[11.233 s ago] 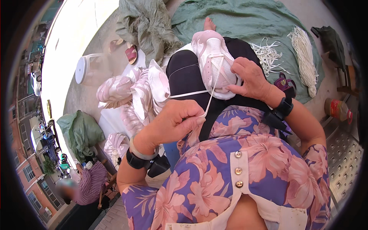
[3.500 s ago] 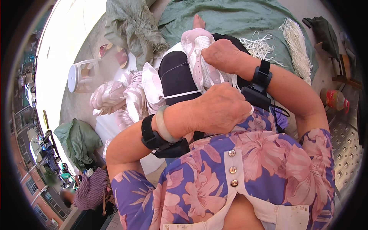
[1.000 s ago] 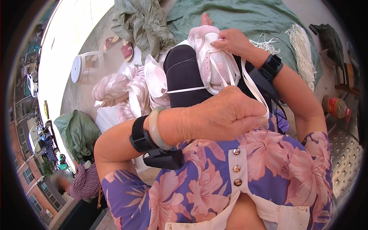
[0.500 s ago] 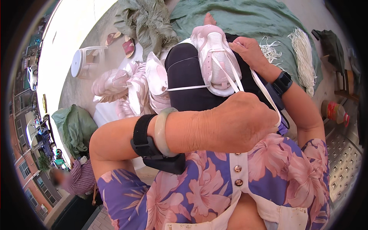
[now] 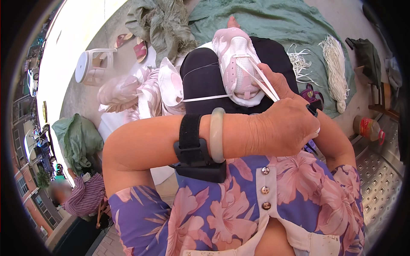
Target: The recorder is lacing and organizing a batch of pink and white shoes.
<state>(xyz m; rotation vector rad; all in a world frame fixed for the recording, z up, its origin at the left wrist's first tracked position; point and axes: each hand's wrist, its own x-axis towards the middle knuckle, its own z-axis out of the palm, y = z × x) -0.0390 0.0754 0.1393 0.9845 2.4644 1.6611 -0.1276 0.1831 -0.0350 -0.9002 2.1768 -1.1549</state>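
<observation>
A pale pink and white sneaker rests across my black-clad thighs, its toe pointing away from me. A white shoelace comes out of its eyelets, pulled taut toward my left hand, which is closed in a fist on the lace. That forearm crosses in front of my chest. My right hand is at the shoe's right side, its fingers curled against the edge by the laces; my left hand and the lace partly cover it. Another thin white lace stretches left from the shoe across my thigh.
More pink and white shoes are heaped at my left. White lace bundles lie on a green cloth at the right. Around are a white stool, sandals, a plastic bottle and a seated person.
My left fist has moved right, drawing the lace with it. My right hand has come down and in from beside the shoe to its laced edge, now partly behind my left hand.
</observation>
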